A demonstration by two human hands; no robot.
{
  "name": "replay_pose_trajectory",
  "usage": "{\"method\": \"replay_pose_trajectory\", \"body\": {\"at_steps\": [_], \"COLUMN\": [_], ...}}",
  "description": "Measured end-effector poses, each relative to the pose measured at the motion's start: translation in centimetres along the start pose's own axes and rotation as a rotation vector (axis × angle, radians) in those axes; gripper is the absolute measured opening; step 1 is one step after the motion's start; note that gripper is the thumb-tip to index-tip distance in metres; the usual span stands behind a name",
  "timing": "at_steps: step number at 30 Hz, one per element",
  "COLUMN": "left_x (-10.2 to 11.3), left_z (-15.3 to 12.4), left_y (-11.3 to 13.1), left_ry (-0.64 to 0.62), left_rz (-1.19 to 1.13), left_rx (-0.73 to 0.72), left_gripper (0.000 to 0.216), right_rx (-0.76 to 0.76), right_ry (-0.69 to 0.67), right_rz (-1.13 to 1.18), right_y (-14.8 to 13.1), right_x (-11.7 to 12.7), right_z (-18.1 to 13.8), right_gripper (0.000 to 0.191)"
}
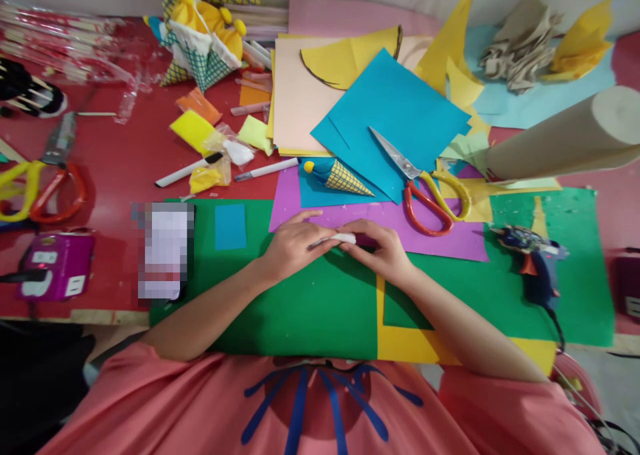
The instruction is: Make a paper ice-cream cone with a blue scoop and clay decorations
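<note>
My left hand (293,245) and my right hand (380,248) meet over the green sheet (310,302), at the near edge of the purple paper (450,238). Together they pinch a small white marker or stick (336,239), fingers closed round it from both ends. A little beyond the hands lies a small paper cone (337,175) with a yellow grid pattern, blue top and yellow ball. Red-and-yellow scissors (425,188) lie to the right of the cone on the blue paper (395,118).
A blue glue gun (533,258) rests on the green sheet at right. A cardboard roll (560,142) lies far right. A small blue card (231,226), markers (187,170), a second pair of scissors (45,178), a purple box (55,265) and finished cones (200,35) sit left and behind.
</note>
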State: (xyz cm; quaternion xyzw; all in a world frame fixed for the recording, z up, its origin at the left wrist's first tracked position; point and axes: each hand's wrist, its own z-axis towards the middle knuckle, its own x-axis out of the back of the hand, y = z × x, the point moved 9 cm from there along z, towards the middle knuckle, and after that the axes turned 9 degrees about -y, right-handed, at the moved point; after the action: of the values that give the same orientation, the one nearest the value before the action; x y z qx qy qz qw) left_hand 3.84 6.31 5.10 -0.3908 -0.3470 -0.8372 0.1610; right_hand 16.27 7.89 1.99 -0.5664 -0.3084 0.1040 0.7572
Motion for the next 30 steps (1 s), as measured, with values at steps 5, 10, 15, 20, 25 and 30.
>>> {"method": "replay_pose_trajectory", "body": {"at_steps": [5, 10, 15, 20, 25, 30], "left_x": [0.2, -0.7, -0.9, -0.3, -0.1, -0.3], "left_z": [0.1, 0.0, 0.1, 0.4, 0.4, 0.4], "left_y": [-0.2, -1.4, -1.7, -1.1, -0.7, -0.6], "left_ry": [-0.035, -0.128, -0.135, -0.091, -0.071, -0.080], "left_rz": [-0.115, -0.305, -0.291, -0.221, -0.157, -0.168], "left_rx": [0.054, 0.234, 0.261, 0.163, 0.123, 0.102], "left_gripper": [0.015, 0.019, 0.008, 0.008, 0.011, 0.010], "right_rx": [0.003, -0.077, -0.080, -0.044, 0.014, -0.022], "right_ry": [-0.006, 0.020, 0.043, 0.001, -0.011, -0.016], "right_rz": [0.023, 0.059, 0.096, 0.038, -0.023, -0.034], "right_y": [-0.3, 0.4, 1.0, 0.7, -0.1, 0.0], "right_x": [0.1, 0.3, 0.3, -0.1, 0.0, 0.1], "right_z": [-0.1, -0.2, -0.3, -0.1, 0.1, 0.1], "right_gripper": [0.015, 0.013, 0.031, 0.029, 0.014, 0.009]}}
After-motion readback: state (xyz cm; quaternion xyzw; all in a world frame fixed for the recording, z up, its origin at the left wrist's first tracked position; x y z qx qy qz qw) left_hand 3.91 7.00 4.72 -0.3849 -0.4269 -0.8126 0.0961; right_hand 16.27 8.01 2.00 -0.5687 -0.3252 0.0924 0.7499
